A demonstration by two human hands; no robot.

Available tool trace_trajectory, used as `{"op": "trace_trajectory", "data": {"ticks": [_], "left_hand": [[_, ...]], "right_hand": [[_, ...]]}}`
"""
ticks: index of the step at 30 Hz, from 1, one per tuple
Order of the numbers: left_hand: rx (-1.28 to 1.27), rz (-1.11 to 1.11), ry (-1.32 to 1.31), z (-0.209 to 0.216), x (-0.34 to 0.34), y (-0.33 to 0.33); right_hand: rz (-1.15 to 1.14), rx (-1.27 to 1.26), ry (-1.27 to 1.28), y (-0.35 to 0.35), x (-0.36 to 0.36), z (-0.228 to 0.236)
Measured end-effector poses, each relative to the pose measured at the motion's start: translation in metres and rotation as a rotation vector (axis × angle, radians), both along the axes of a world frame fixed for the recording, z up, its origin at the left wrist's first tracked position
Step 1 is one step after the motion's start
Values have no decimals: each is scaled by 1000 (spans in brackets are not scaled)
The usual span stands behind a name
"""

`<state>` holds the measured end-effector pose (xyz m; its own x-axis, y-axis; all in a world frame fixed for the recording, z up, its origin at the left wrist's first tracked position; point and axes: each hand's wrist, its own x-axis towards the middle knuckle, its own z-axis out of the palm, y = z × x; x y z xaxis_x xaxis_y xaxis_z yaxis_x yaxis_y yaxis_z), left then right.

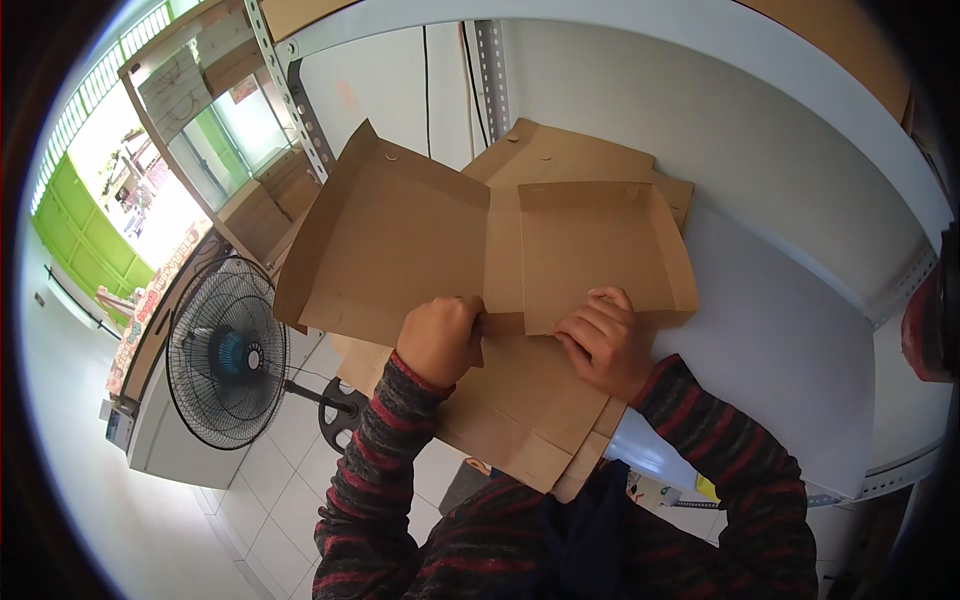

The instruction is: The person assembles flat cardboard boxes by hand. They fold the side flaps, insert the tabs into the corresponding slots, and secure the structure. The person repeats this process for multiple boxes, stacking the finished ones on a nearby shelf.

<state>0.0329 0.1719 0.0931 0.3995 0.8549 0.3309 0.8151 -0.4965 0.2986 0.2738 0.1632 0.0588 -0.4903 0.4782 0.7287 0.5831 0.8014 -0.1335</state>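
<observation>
A brown cardboard box (400, 235) lies opened out in front of me, its two halves joined by a narrow strip in the middle. The side walls of both halves stand up. My left hand (440, 340) is closed on the near edge of the left half, beside the middle strip. With curled fingers my right hand (605, 340) grips the near wall of the smaller right half; the thumb is below the edge. Underneath, flat cardboard sheets (525, 405) are stacked and stick out toward me, and another sheet (560, 150) shows behind the box.
The stack rests on a pale shelf surface (770, 310) that stretches to the right. Perforated metal posts (490, 75) and an upper shelf edge (620, 15) frame it. A standing fan (228, 352) is on the tiled floor at left, near a wooden glass cabinet (225, 120).
</observation>
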Motion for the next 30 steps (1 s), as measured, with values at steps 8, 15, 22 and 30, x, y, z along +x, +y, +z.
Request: {"op": "trace_trajectory", "data": {"ticks": [8, 15, 22, 30], "left_hand": [[134, 19, 41, 12, 27, -2], [201, -106, 318, 41, 54, -12], [214, -174, 458, 52, 80, -12], [109, -246, 536, 64, 82, 6]], "right_hand": [[7, 137, -76, -4, 0, 5], [15, 253, -160, -7, 2, 3], [76, 321, -190, -10, 4, 10], [22, 432, -164, -13, 3, 10]]}}
